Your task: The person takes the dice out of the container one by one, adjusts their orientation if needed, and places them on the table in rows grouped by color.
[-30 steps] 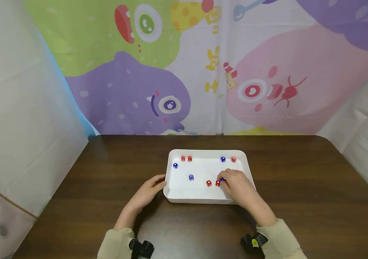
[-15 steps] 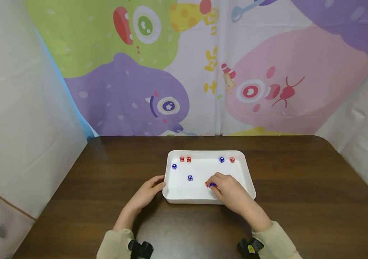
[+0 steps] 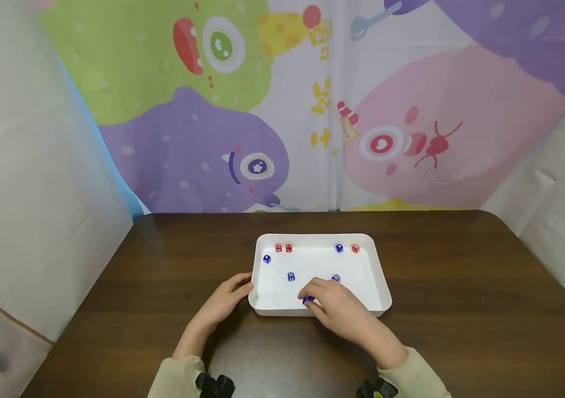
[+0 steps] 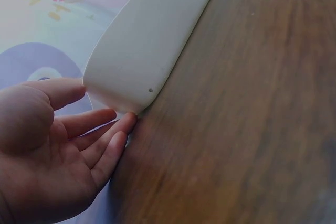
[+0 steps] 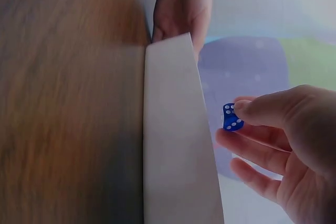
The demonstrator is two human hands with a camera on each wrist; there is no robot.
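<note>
Blue die [image 5: 231, 118] part-hidden in right hand [image 5: 296, 142]

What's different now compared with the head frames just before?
The right hand has moved left and toward the near edge of the tray, pinching a blue die. Another blue die now shows beyond the hand; two red dice seen earlier no longer show, perhaps hidden behind it. The left hand stays at the tray's left end; the six other dice stay put.

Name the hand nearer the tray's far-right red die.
Right. The right hand is on the near side of the red die, slightly left; the left hand is farther left, touching the tray.
</note>
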